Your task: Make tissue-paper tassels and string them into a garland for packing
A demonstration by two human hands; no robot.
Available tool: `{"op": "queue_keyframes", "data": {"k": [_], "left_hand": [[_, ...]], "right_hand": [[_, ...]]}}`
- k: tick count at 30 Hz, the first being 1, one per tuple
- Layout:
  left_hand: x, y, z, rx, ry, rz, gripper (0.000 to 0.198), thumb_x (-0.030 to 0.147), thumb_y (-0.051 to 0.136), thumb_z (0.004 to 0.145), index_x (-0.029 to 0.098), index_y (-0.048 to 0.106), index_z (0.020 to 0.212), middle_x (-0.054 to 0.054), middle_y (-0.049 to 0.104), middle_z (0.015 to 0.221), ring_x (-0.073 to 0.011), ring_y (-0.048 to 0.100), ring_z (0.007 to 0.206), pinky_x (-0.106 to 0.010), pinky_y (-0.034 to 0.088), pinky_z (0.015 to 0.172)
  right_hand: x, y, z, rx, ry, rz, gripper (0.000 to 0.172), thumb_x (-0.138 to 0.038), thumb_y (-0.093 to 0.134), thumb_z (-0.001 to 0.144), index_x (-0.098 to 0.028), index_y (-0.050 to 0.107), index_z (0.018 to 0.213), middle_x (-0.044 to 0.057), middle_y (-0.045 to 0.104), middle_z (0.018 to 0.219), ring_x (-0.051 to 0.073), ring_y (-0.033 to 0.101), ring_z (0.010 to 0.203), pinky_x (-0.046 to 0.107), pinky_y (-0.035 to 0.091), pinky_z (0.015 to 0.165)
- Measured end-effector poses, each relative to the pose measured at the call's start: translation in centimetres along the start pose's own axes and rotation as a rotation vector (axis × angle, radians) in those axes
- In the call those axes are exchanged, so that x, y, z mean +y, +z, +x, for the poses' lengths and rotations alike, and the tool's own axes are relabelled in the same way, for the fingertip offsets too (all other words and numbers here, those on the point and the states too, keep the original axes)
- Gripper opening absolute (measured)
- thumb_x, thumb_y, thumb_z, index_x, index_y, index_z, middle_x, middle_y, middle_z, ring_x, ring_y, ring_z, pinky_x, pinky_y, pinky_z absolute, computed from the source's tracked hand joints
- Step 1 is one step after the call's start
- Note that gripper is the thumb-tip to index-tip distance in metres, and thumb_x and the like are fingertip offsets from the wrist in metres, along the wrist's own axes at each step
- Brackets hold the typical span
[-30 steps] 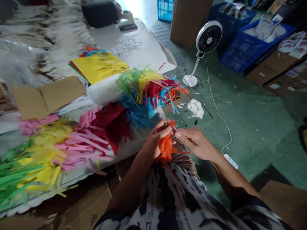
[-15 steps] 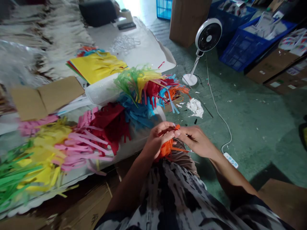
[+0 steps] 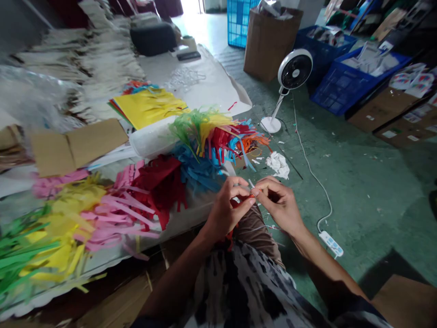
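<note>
Orange tissue paper (image 3: 230, 235), mostly hidden, sits just above the patterned lap (image 3: 235, 291) – the left hand (image 3: 228, 212) and right hand (image 3: 278, 204) pinch it between their fingertips; close beside them lies a heap of multicoloured paper fringe (image 3: 201, 168).

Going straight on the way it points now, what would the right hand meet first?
The right hand would probably meet the left hand first, at the fingers pinching orange paper; depth is unclear.
</note>
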State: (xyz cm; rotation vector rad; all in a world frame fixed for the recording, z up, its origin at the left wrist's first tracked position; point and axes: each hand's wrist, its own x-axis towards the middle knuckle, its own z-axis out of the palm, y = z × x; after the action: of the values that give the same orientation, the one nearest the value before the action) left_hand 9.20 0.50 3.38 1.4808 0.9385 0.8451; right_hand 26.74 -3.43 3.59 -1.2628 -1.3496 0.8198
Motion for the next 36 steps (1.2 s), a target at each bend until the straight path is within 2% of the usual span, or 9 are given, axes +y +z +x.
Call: {"op": "queue_keyframes", "data": {"k": [3,6,9,12,15,19,24,30,36], "left_hand": [[0.6,-0.4,0.6,-0.032,0.053,0.019,0.024,0.027,0.081,0.086,0.025,0.067,0.106,0.000,0.074,0.089,-0.0152,0.070,0.076,-0.025,0.050,0.071],[0.7,-1.2,1.4,-0.058,0.132,0.072,0.018,0.027,0.080,0.087,0.027,0.073,0.103,-0.002,0.077,0.094,-0.0180,0.072,0.085,-0.027,0.051,0.082],[0.4,-2.8,3.5,-0.169,0.206,0.242,0.007,0.031,0.078,0.090,0.026,0.076,0.094,-0.002,0.078,0.091,-0.0184,0.070,0.082,-0.028,0.049,0.081],[0.3,-5.0,7.1,-0.180,0.352,0.510,0.017,0.033,0.066,0.099,0.026,0.076,0.087,-0.004,0.075,0.087,-0.0195,0.067,0.082,-0.031,0.049,0.084],[0.4,-6.8,11.3,-0.107,0.533,0.857,0.019,0.024,0.058,0.100,0.024,0.077,0.099,-0.009,0.074,0.105,-0.0263,0.062,0.106,-0.039,0.046,0.098],[0.1,-7.5,15.4,-0.181,0.605,0.991,0.021,0.013,0.058,0.094,0.022,0.076,0.099,-0.013,0.069,0.115,-0.0308,0.055,0.119,-0.045,0.041,0.106],[-0.6,-8.1,17.5,-0.147,0.674,0.911,0.019,0.012,0.063,0.089,0.023,0.078,0.089,-0.008,0.070,0.103,-0.0257,0.060,0.109,-0.041,0.043,0.104],[1.5,-9.5,19.2,0.208,0.597,0.584,0.006,0.021,0.081,0.079,0.023,0.082,0.084,-0.004,0.074,0.097,-0.0211,0.065,0.100,-0.036,0.048,0.100],[3.4,-9.4,19.7,0.314,0.535,0.404,0.013,0.033,0.078,0.084,0.021,0.083,0.087,-0.005,0.080,0.094,-0.0170,0.068,0.086,-0.028,0.050,0.077]], "right_hand": [[0.3,0.3,0.3,0.136,0.005,0.150,0.018,-0.039,0.075,0.095,-0.024,0.075,0.084,0.003,0.068,0.085,0.017,0.058,0.079,0.031,0.044,0.069],[1.0,0.9,0.8,0.152,0.083,0.373,0.022,-0.046,0.076,0.094,-0.024,0.074,0.088,0.002,0.071,0.083,0.010,0.042,0.054,0.027,0.031,0.050],[2.0,1.4,1.9,0.140,0.163,0.519,0.027,-0.050,0.075,0.093,-0.024,0.069,0.089,-0.002,0.066,0.069,0.007,0.029,0.045,0.025,0.019,0.043],[3.5,1.7,3.1,0.131,0.212,0.437,0.029,-0.050,0.073,0.094,-0.022,0.068,0.090,-0.004,0.061,0.062,0.007,0.032,0.046,0.024,0.021,0.045],[5.0,2.0,3.7,0.155,0.234,0.319,0.033,-0.054,0.071,0.093,-0.021,0.066,0.089,-0.005,0.058,0.061,0.008,0.034,0.048,0.024,0.023,0.047],[6.0,2.2,3.8,0.168,0.229,0.287,0.035,-0.055,0.069,0.092,-0.021,0.064,0.089,-0.005,0.057,0.060,0.008,0.032,0.047,0.025,0.023,0.048],[6.0,2.1,3.7,0.123,0.203,0.250,0.035,-0.055,0.069,0.092,-0.021,0.065,0.086,-0.004,0.058,0.060,0.010,0.037,0.050,0.026,0.028,0.050],[5.9,2.0,3.6,0.094,0.171,0.225,0.038,-0.057,0.067,0.095,-0.021,0.063,0.081,-0.004,0.058,0.060,0.011,0.041,0.052,0.026,0.032,0.054],[5.9,2.2,3.4,0.092,0.144,0.211,0.041,-0.059,0.067,0.095,-0.022,0.063,0.078,-0.003,0.059,0.060,0.013,0.046,0.055,0.027,0.036,0.057]]}}
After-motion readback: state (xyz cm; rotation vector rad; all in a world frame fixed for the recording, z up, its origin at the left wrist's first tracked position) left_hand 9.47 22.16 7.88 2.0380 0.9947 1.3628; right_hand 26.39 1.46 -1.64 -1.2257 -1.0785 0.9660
